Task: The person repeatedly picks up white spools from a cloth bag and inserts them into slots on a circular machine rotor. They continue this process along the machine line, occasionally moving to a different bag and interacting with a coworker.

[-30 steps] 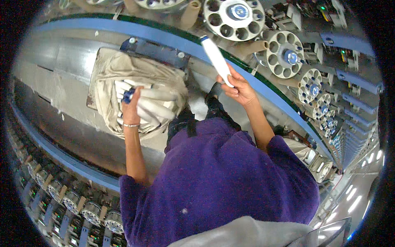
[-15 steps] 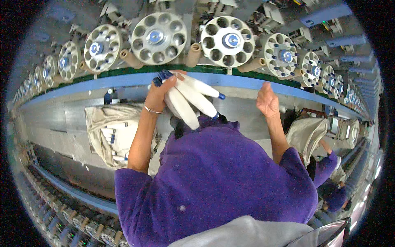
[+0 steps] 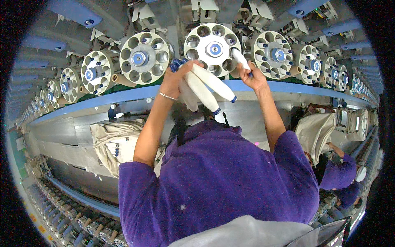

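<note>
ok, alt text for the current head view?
A person's left hand holds several white, blue-ended bobbins; the right hand holds another white bobbin at the right edge of a round, pocketed disc. More such discs line both sides, above a blue rail.

Free gap btwn white bobbins (image 3: 202, 91) & R forearm (image 3: 270, 113), w/ blue rail (image 3: 123, 97) across far end
</note>
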A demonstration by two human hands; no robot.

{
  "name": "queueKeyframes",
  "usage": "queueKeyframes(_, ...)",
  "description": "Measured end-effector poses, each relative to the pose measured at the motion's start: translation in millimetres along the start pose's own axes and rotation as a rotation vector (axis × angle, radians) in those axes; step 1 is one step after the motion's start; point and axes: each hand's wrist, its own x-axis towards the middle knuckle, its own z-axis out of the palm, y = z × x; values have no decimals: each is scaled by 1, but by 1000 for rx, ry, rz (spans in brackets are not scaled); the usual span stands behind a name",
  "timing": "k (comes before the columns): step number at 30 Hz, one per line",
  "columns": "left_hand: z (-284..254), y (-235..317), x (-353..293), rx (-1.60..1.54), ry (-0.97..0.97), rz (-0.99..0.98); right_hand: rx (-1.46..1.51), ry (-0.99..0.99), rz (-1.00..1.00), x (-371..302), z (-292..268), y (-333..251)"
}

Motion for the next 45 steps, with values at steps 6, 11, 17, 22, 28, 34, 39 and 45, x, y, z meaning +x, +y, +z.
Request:
queueKeyframes(6, -11, 10, -4, 10, -4, 53, -1263, -316, -509, -17, 28, 90)
queueKeyframes(11, -37, 29, -13, 21, -74, 109, -1739, -258, -454, -37, 72, 151)
queueKeyframes(17, -59, 39, -10, -261, 9, -27, -1752, -65, -810, -47, 50, 159)
queueKeyframes(22, -43, 42, 6, -128, -39, -49, -1676, 113, -1332, 21, 16, 105)
queueKeyframes(28, -2, 36, 30, 0, -153, -46, -1497, 97, -1085, 37, 40, 74)
queueKeyframes(34, 6, 39, 48, 13, -87, -122, -1733, -138, -854, -21, 77, 126)
queueKeyframes(39, 2, 42, 49, 10, 2, 18, -1754, -248, -900, -21, 79, 124)
queueKeyframes(45, -4, 56, 60, -167, 51, -20, -1676, -220, -1184, 33, 33, 106)
